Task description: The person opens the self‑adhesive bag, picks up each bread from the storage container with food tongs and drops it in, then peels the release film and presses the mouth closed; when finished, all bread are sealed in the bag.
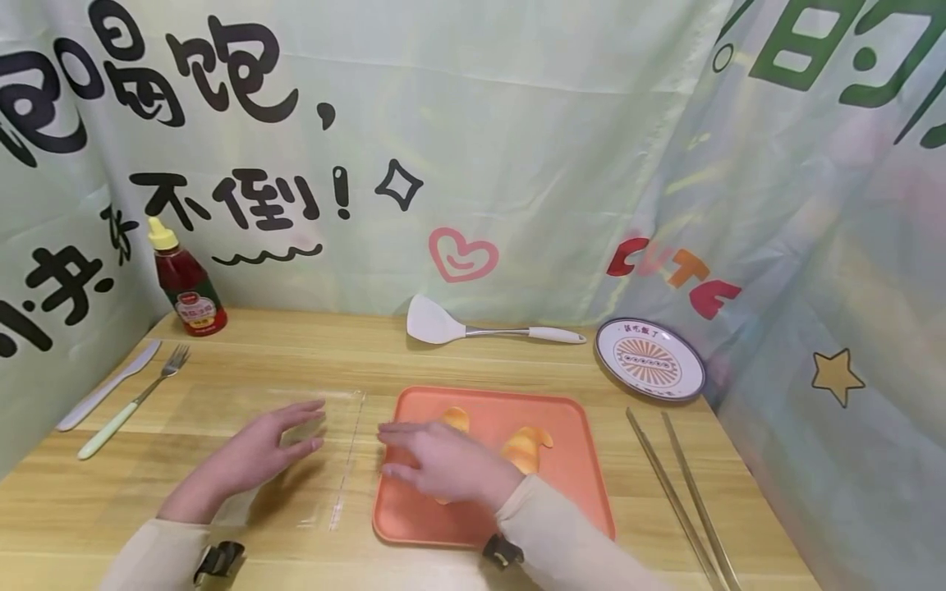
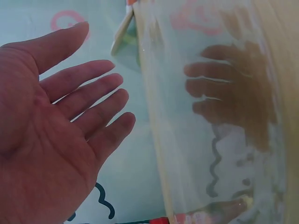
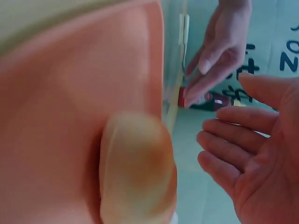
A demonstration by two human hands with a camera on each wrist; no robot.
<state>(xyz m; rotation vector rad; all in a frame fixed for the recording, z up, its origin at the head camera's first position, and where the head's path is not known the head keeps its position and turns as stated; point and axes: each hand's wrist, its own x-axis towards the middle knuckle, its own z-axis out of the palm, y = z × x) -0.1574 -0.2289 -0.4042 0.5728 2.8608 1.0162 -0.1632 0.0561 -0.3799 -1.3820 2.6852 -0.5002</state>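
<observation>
My left hand (image 1: 254,451) hovers over a clear, glossy board (image 1: 346,460), fingers loosely extended, holding nothing. In the left wrist view its palm (image 2: 51,121) is bare and the board mirrors the hand. My right hand (image 1: 460,466) is above the left part of a pink tray (image 1: 576,492), also with nothing in it; its fingers (image 3: 233,135) are apart and relaxed in the right wrist view. On the tray lie a crescent-shaped bread (image 1: 523,447) and another bread (image 1: 456,418), which the right hand partly covers. A bread roll (image 3: 138,172) looks large in the right wrist view.
A knife (image 1: 111,384) and a fork (image 1: 136,402) lie at left, below a red sauce bottle (image 1: 190,291). Along the back are a white spatula (image 1: 436,320) and a plate (image 1: 649,361). Metal chopsticks (image 1: 676,492) lie right. Printed cloth (image 1: 532,148) encloses the table.
</observation>
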